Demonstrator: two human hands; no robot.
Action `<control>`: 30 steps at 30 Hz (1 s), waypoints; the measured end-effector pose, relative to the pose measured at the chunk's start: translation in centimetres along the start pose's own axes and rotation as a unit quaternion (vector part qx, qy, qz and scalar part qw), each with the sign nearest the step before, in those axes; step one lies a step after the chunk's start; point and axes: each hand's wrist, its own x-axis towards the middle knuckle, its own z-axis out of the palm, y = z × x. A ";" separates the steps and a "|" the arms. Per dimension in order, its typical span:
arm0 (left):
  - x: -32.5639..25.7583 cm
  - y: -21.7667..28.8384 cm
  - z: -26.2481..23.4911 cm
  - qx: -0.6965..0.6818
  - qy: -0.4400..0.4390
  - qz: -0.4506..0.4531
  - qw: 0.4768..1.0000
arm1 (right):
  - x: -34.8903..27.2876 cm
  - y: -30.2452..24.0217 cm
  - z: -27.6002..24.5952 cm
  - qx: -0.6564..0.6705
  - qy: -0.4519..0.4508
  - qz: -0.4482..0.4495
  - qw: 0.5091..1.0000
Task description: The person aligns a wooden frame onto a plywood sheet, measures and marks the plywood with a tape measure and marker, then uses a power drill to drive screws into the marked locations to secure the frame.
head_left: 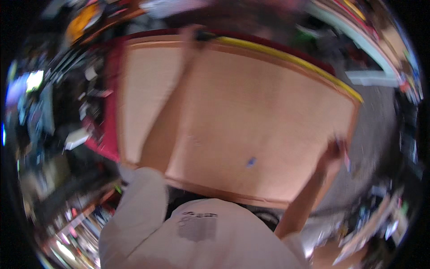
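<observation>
A large light-brown wooden panel [242, 112] with a raised border lies in front of me. My left hand [191, 38] reaches to its far edge and is closed on the dark case of a tape measure [206, 35]. From there the yellow tape blade [286, 55] runs out along the far edge to the far right corner. Near the panel's right edge, my right hand [332, 153] is closed and smeared by motion. A thin pinkish stick-like thing [347, 162] shows beside its fingers; its kind is unclear. On the panel lies a small blue object [251, 162], blurred.
Red material [112, 103] shows under the panel's left side. Blurred clutter and a white piece [77, 139] are at the left. Grey floor [376, 112] lies right of the panel, with a pale frame-like structure [371, 78] beyond. Mixed items fill the lower right.
</observation>
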 end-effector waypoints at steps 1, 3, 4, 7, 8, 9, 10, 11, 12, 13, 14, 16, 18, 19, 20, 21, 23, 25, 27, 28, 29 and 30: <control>-0.7 3.6 0.5 0.006 -0.004 -0.012 1.000 | -4.1 -1.3 -4.4 0.013 0.016 -0.021 1.000; -2.9 6.0 -0.2 -0.014 0.001 -0.007 1.000 | -11.3 -5.2 -4.3 -0.037 0.116 -0.057 0.991; -4.8 6.4 0.0 0.024 0.004 0.037 0.999 | -14.9 -6.8 -6.4 -0.068 0.123 -0.080 0.987; -8.8 13.2 -3.8 -0.090 0.050 -0.026 0.994 | -20.6 -12.1 -6.0 -0.089 0.203 -0.084 0.972; -10.4 14.3 -5.2 -0.114 0.060 -0.049 0.991 | -21.1 -13.3 -5.6 -0.105 0.243 -0.096 0.960; -12.1 15.2 -7.0 -0.135 0.071 -0.072 0.986 | -21.7 -14.4 -5.3 -0.121 0.281 -0.104 0.946; -13.6 16.4 -8.6 -0.106 0.095 -0.046 0.989 | -21.1 -14.6 -7.7 -0.124 0.299 -0.116 0.939; -15.0 17.2 -10.4 -0.106 0.102 -0.059 0.987 | -20.8 -15.3 -8.4 -0.133 0.305 -0.116 0.936; -16.5 17.7 -12.6 -0.108 0.107 -0.073 0.986 | -20.8 -16.1 -8.7 -0.143 0.313 -0.116 0.932; -17.8 17.7 -15.1 -0.107 0.112 -0.090 0.984 | -20.9 -16.8 -8.8 -0.155 0.320 -0.114 0.928; -19.4 16.6 -17.7 -0.044 0.138 -0.078 0.986 | -21.1 -17.3 -8.1 -0.145 0.308 -0.097 0.935; -21.7 17.5 -24.0 0.140 0.122 -0.066 0.980 | -22.3 -17.5 -6.7 -0.063 0.210 -0.073 0.973; -25.2 14.1 -29.8 0.228 0.101 -0.094 0.964 | -22.7 -15.5 -6.4 -0.185 0.153 -0.069 0.968; -26.4 14.0 -32.8 0.230 0.114 -0.135 0.957 | -24.1 -15.0 -3.0 -0.255 0.134 -0.075 0.955; -27.5 12.6 -36.0 0.211 0.088 -0.167 0.959 | -24.4 -13.8 -1.9 -0.300 0.067 -0.074 0.949; -28.2 11.0 -38.6 0.241 0.066 -0.195 0.948 | -25.0 -11.7 -0.7 -0.308 -0.002 -0.070 0.949; -28.0 8.3 -41.9 0.258 0.000 -0.278 0.925 | -24.5 -7.1 -0.2 -0.209 -0.127 0.062 0.968; -26.8 6.9 -44.7 0.358 -0.059 -0.277 0.890 | -26.1 -4.0 6.2 -0.532 -0.204 -0.142 0.809; -24.4 3.8 -45.9 0.366 -0.099 -0.194 0.905 | -25.3 -0.6 9.5 -0.599 -0.164 -0.149 0.770; -23.3 2.3 -46.6 0.372 -0.115 -0.154 0.908 | -24.6 1.4 10.4 -0.623 -0.157 -0.188 0.743; -21.8 1.0 -46.6 0.377 -0.122 -0.116 0.911 | -24.0 2.9 11.2 -0.644 -0.150 -0.229 0.715; -20.1 0.0 -46.3 0.385 -0.129 -0.076 0.911 | -23.7 3.9 11.4 -0.649 -0.157 -0.196 0.719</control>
